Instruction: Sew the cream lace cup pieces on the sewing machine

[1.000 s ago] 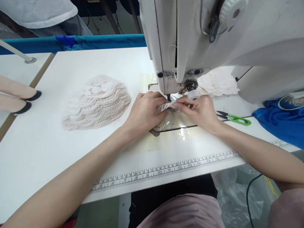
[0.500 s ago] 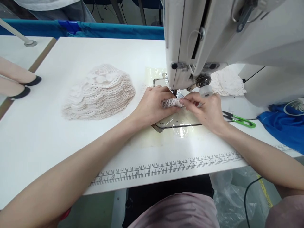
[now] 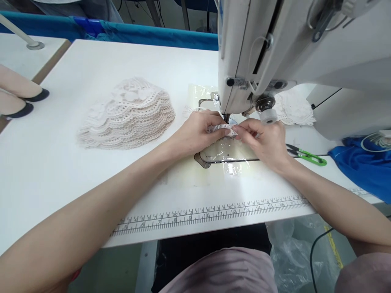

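Both hands (image 3: 198, 131) (image 3: 269, 138) nearly closed, pinching narrow white lace (image 3: 217, 128), pierced with small holes.

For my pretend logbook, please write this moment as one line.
left hand: holding lace strip; right hand: pinching it; lace stack: left of hands; sewing machine: in front

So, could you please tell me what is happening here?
A person's left hand and right hand pinch a small lace piece close to the sewing machine's needle area. A pile of similar lace lies to the left, and green-handled snips lie to the right.
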Demonstrator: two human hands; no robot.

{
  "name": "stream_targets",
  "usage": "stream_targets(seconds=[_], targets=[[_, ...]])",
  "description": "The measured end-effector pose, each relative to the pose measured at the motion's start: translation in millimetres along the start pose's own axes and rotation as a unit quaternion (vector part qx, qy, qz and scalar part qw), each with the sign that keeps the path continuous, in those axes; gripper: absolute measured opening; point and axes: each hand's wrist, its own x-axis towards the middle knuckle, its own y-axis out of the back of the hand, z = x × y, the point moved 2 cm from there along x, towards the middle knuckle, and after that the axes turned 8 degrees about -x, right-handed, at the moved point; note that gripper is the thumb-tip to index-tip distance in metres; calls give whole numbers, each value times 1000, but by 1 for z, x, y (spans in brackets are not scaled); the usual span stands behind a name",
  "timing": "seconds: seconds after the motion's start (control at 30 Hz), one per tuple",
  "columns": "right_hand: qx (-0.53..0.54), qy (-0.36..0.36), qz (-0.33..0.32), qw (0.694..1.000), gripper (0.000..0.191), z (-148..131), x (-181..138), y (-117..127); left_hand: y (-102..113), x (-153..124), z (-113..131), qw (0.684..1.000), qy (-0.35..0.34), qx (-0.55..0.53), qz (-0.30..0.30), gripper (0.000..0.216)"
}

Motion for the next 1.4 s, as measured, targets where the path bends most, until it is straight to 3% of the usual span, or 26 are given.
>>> stream_targets(seconds=[0.3, 0.57, 0.8, 0.9, 1.07, 1.4], targets=[[9, -16, 9, 1000, 31, -2, 0, 0, 5, 0, 2, 1000, 4, 6, -1, 21], [46, -18, 24, 999, 26, 0, -1, 0, 13, -2, 1, 998, -13, 50, 44, 22], [34, -6, 30, 999, 29, 0, -4, -1, 2, -7, -1, 990, -61, 119, 39, 36], [41, -5, 23, 999, 30, -1, -4, 0, -7, -9, -3, 986, -73, 149, 28, 28], [58, -5, 10, 998, 31, -4, -3, 0, -14, -6, -8, 973, -79, 208, 59, 18], [24, -2, 8, 1000, 32, -2, -1, -3, -12, -3, -8, 979, -83, 177, 58, 21]])
